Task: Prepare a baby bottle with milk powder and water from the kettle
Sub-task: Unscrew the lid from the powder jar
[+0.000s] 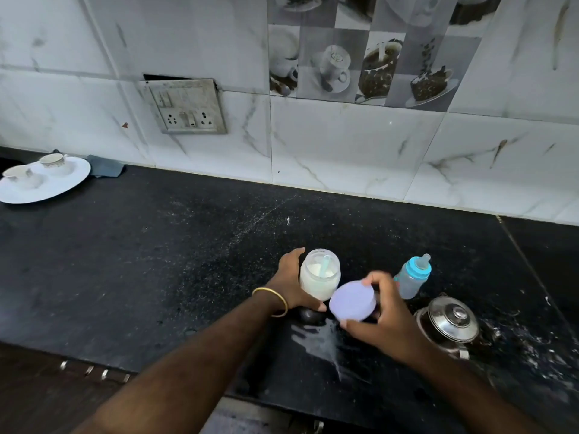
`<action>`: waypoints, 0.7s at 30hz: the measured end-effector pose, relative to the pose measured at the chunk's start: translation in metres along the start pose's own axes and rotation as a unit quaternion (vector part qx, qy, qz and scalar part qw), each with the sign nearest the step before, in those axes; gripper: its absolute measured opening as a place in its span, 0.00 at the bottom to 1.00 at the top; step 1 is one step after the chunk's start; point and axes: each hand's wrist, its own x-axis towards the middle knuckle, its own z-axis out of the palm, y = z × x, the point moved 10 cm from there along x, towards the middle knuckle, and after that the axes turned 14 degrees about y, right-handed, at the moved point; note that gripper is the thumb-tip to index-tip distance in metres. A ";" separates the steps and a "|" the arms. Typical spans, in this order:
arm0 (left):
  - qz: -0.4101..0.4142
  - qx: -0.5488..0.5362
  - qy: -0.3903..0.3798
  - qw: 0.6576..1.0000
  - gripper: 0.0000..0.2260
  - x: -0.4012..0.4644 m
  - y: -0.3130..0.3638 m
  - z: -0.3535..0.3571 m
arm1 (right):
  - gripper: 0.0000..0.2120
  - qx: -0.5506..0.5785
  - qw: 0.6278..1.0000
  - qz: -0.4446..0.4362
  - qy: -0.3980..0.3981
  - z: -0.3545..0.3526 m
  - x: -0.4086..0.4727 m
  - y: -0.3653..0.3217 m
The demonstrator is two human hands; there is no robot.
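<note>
Hands grip jar (319, 275) and lid (353, 301) near the counter (156, 261) front edge.

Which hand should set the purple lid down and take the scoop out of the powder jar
Right. The right hand already holds the lid, beside the open jar, while the left hand steadies that jar, whose scoop stands inside.

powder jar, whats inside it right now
The open jar holds white powder, with a pale blue scoop standing in it. How deep the scoop goes is hidden by the powder.

Soft even daylight, wide-angle edge distortion
</note>
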 end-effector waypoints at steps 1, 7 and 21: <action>-0.001 0.020 -0.014 1.000 0.56 -0.001 -0.005 -0.004 | 0.35 0.020 1.000 0.010 -0.020 0.014 -0.013 0.007; -0.034 0.042 -0.010 0.998 0.32 -0.006 -0.029 -0.032 | 0.41 -0.047 0.997 -0.049 -0.047 0.104 -0.046 0.024; -0.051 -0.007 0.011 0.999 0.28 -0.008 -0.034 -0.044 | 0.40 -0.223 0.969 -0.085 -0.062 0.148 -0.045 0.026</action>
